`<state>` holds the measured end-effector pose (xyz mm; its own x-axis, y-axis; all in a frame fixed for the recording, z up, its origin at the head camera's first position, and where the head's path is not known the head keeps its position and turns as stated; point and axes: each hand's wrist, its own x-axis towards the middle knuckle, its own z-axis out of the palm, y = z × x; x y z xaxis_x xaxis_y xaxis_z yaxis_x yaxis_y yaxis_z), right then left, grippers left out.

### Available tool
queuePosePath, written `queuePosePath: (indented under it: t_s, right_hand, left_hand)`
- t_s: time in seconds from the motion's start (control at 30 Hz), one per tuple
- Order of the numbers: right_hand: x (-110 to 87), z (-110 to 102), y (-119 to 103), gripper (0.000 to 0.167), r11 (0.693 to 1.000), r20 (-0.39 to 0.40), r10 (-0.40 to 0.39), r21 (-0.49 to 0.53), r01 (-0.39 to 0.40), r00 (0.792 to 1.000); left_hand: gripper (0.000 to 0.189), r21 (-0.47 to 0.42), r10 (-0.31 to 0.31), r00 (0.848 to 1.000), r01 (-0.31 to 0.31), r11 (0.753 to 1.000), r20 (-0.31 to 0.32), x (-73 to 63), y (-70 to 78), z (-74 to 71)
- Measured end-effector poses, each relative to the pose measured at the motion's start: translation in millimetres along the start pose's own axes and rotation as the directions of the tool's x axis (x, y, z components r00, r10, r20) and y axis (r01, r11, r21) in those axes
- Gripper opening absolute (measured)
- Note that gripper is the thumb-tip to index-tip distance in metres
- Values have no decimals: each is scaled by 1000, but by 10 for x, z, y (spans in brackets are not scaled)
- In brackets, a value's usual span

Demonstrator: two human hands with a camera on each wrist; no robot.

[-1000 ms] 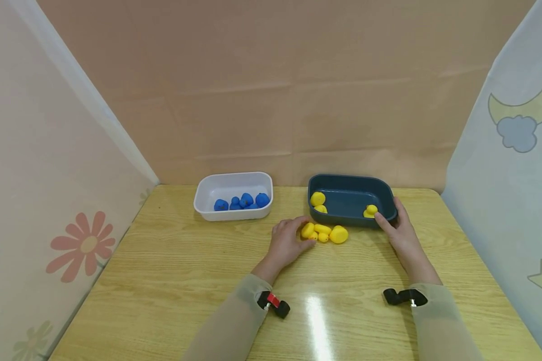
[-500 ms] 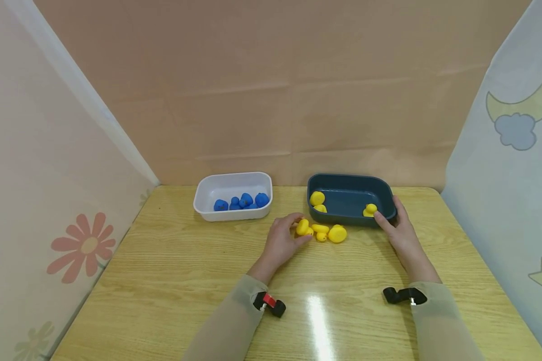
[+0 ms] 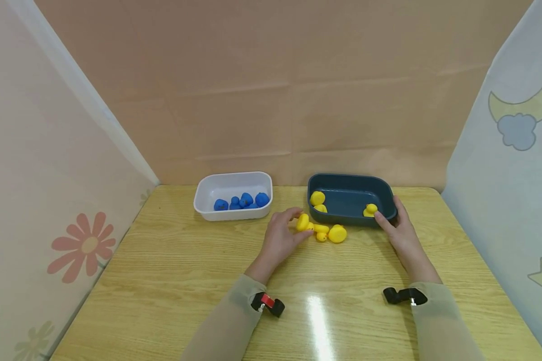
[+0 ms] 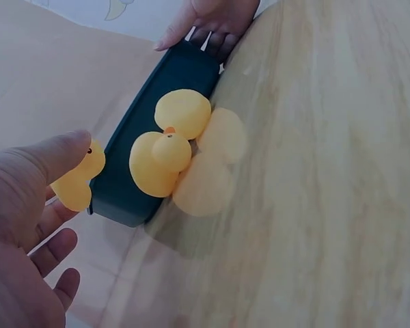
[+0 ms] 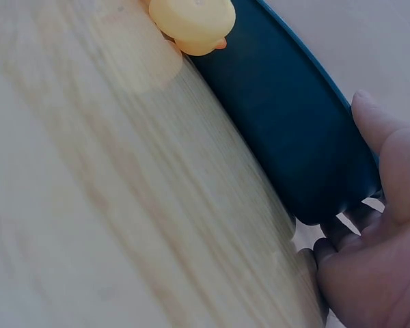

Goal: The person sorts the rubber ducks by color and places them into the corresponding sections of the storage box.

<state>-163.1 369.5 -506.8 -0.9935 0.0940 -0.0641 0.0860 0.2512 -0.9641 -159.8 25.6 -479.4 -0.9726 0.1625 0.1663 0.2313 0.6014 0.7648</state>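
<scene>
Between thumb and fingers, my left hand (image 3: 277, 239) pinches a yellow rubber duck (image 4: 75, 184), held just off the front left corner of a dark teal tub (image 3: 345, 219). Two more yellow ducks sit on the table against the tub's front wall: one (image 4: 160, 164) faces forward, the other (image 3: 337, 233) shows its rounded underside. My right hand (image 3: 404, 238) grips the tub's right end, thumb at the rim and fingers around the outer wall. Inside the tub, two yellow ducks (image 3: 317, 198) lie at the left and one (image 3: 370, 210) sits near the thumb.
A white tub (image 3: 235, 216) with several blue ducks (image 3: 246, 200) stands left of the teal one. Both are near the back of the wooden table (image 3: 185, 281), before a brown paper backdrop (image 3: 244, 100). Patterned sheets (image 3: 515, 200) border both sides.
My left hand has picked the leftmost yellow duck out of the small row and raised it slightly up and to the left. My right hand has stayed on the tub.
</scene>
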Motion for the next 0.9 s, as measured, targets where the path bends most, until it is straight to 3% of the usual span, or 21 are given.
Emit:
queuePosePath:
  t_s: [0.33, 0.67, 0.9]
  right_hand:
    - [-11, -6, -3, 99, 1000, 2, 10, -9, -10, 1000]
    - [14, 6, 4, 100, 1000, -1, 1, 4, -1, 1000]
    - [12, 35, 14, 100, 1000, 4, -1, 6, 1, 1000]
  left_hand:
    - [62, 29, 19, 1000, -18, 999, -18, 81, 192, -24]
    - [63, 89, 89, 996, -87, 992, -16, 289, 322, 103]
    - [64, 110, 48, 999, -47, 993, -6, 404, 428, 226]
